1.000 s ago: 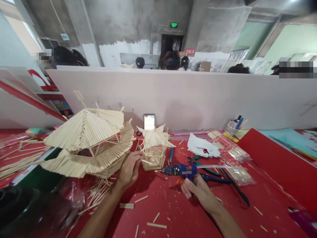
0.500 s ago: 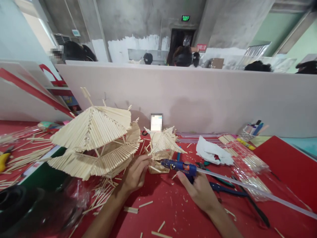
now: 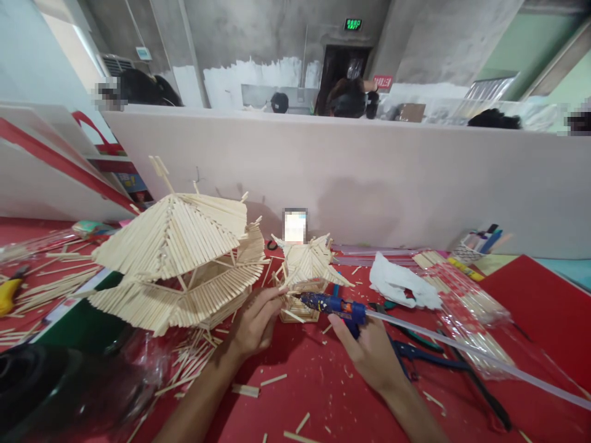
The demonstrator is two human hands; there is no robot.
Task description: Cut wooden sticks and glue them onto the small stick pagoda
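My right hand (image 3: 369,354) grips a blue hot glue gun (image 3: 336,304) with a long clear glue stick (image 3: 462,354) trailing to the right. Its nozzle points left at the side of a small wooden stick pavilion (image 3: 305,277) on the red table (image 3: 332,394). My left hand (image 3: 253,323) is closed, its fingertips pinching at the small pavilion's left edge, apparently on a thin stick. A large two-tier stick pavilion (image 3: 178,261) stands just left of that hand.
Loose sticks (image 3: 194,363) litter the table. A crumpled white tissue (image 3: 401,283), packets of sticks (image 3: 462,295) and dark pliers (image 3: 429,354) lie to the right. A pale partition wall (image 3: 369,178) runs behind, with other people's heads beyond it. Dark plastic (image 3: 55,394) sits at the lower left.
My right hand brought the glue gun leftward and up until its nozzle met the small pavilion. My left hand stayed at the pavilion's left edge. The view shifted slightly left.
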